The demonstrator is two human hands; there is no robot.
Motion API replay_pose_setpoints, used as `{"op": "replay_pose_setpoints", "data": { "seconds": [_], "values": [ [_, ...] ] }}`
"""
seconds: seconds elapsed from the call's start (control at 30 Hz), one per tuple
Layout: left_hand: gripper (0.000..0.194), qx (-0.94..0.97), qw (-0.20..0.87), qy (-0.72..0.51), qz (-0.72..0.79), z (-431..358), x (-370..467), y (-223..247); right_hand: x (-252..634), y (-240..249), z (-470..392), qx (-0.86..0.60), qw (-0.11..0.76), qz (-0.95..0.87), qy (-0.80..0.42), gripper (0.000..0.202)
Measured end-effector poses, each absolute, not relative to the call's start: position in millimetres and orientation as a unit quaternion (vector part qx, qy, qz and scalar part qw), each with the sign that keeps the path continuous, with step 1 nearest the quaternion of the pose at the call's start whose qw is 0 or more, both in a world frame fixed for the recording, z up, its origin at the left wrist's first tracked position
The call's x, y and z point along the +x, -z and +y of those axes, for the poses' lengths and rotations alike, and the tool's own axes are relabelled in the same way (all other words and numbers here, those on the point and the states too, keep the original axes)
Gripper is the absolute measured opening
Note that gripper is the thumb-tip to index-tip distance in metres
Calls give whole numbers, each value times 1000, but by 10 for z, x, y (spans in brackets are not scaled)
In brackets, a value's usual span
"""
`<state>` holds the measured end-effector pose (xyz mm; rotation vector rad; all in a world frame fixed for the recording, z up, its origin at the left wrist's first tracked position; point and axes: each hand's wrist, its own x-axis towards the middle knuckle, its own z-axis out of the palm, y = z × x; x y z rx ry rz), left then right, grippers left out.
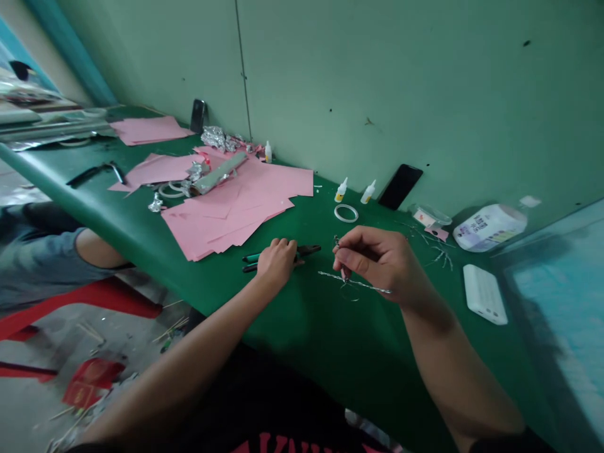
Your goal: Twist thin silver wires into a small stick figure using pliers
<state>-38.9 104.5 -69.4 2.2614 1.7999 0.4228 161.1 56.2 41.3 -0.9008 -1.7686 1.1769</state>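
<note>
Pliers with green and black handles (252, 258) lie on the green table. My left hand (277, 259) rests over them with its fingers closed around them, their jaws pointing right. Above the table to the right, my right hand (365, 258) pinches a small twisted wire piece (336, 241) between thumb and fingers. A long twisted silvery wire (330, 275) stretches crosswise just below the fingers, with a thin wire loop hanging beneath it. Whether the pieces are joined cannot be made out.
Pink sheets (226, 217) and crumpled foil (217, 137) spread at the left. Small glue bottles (340, 190), a white ring (346, 213), a phone (401, 187), a white jug (491, 228) and a white box (484, 294) stand or lie behind and right. Someone's leg (42, 264) shows left.
</note>
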Motion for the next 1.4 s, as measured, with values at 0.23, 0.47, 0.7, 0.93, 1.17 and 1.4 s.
{"op": "replay_pose_setpoints", "data": {
  "seconds": [0.23, 0.47, 0.7, 0.93, 1.17, 1.4],
  "values": [
    [39, 770, 203, -284, 534, 1050, -244, 98, 1742, -457, 661, -385, 432, -710, -402, 11],
    [27, 656, 453, -479, 367, 655, 73, -579, 1864, -579, 716, -374, 422, -674, -478, 21],
    [21, 559, 557, -482, 379, 802, 184, -613, 2002, -507, 875, -359, 423, -579, -597, 24],
    [25, 442, 703, -455, 323, 1005, 230, -466, 2052, -471, 966, -440, 418, -680, -411, 17],
    [19, 365, 744, -465, 313, 1228, 325, -309, 2064, -324, 1129, -460, 436, -732, -251, 15],
    [19, 358, 795, -369, 322, 1545, 387, -244, 2269, -253, 1274, -320, 403, -851, -108, 28]
  ]
}}
